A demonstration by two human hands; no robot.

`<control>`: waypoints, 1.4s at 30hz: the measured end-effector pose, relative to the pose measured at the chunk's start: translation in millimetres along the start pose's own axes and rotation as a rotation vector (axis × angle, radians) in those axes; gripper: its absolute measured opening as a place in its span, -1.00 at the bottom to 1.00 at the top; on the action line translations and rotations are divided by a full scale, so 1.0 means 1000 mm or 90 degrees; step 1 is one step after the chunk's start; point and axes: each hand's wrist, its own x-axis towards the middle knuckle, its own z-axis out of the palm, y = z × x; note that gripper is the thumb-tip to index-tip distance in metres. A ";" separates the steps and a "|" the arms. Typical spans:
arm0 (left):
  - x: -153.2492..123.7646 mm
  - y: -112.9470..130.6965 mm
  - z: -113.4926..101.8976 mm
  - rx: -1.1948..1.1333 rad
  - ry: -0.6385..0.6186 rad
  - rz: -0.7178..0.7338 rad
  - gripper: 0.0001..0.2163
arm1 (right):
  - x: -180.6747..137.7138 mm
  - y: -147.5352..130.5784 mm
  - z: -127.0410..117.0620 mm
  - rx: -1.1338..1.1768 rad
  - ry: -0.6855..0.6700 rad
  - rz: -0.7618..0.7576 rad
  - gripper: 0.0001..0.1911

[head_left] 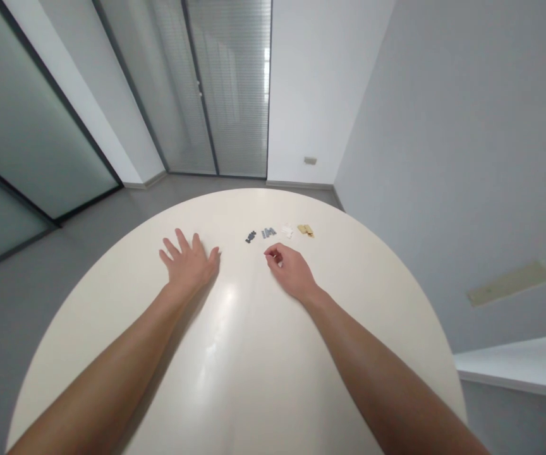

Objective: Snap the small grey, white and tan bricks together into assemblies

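Observation:
My left hand (189, 260) lies on the white round table (254, 354) with its fingers spread, holding nothing. My right hand (289, 268) is closed in a pinch just above or on the tabletop; whatever the fingertips hold, if anything, is too small to make out. Beyond the right hand, small pieces lie in separate groups by colour: black pieces (251, 237), grey pieces (268, 233), white pieces (287, 231) and tan pieces (306, 230). They look like small toy bricks, though their exact kind is unclear at this distance. The right hand is nearest the grey and white groups.
The table's curved far edge (249, 189) lies just past the groups. Behind it stand a glass partition with blinds (235, 95) and a white wall (320, 88) with a socket (309, 160). A grey wall (467, 158) rises on the right, frosted glass (26, 114) on the left.

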 end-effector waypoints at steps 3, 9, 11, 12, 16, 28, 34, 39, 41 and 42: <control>0.004 -0.009 0.004 -0.016 -0.036 -0.054 -0.27 | 0.000 0.001 0.000 0.003 0.001 -0.007 -0.83; 0.002 -0.004 -0.001 0.012 -0.032 -0.012 -0.29 | 0.000 0.001 0.001 -0.003 0.002 -0.005 -0.83; -0.003 0.005 -0.005 0.029 -0.030 0.028 -0.33 | 0.001 0.001 0.001 -0.006 0.002 -0.003 -0.83; -0.008 0.011 -0.007 0.033 -0.028 0.053 -0.34 | 0.001 0.001 0.001 -0.005 0.001 -0.003 -0.83; -0.032 0.040 -0.014 -0.017 -0.028 0.128 -0.43 | 0.001 0.002 0.002 0.003 -0.001 -0.005 -0.84; -0.041 0.066 -0.001 -0.294 -0.105 0.383 -0.76 | 0.001 -0.002 0.001 0.008 -0.018 -0.015 -0.85; -0.032 0.068 0.006 -0.364 -0.106 0.410 -0.63 | 0.004 0.003 0.004 -0.027 0.012 -0.056 -0.81; -0.025 0.076 0.004 -0.380 -0.138 0.350 -0.63 | 0.006 0.005 0.006 -0.097 0.000 -0.081 -0.82; -0.024 0.076 0.008 -0.431 -0.134 0.323 -0.63 | 0.006 0.004 0.007 -0.100 -0.005 -0.087 -0.83; -0.024 0.076 0.010 -0.463 -0.132 0.316 -0.64 | 0.006 0.004 0.007 -0.099 -0.004 -0.086 -0.84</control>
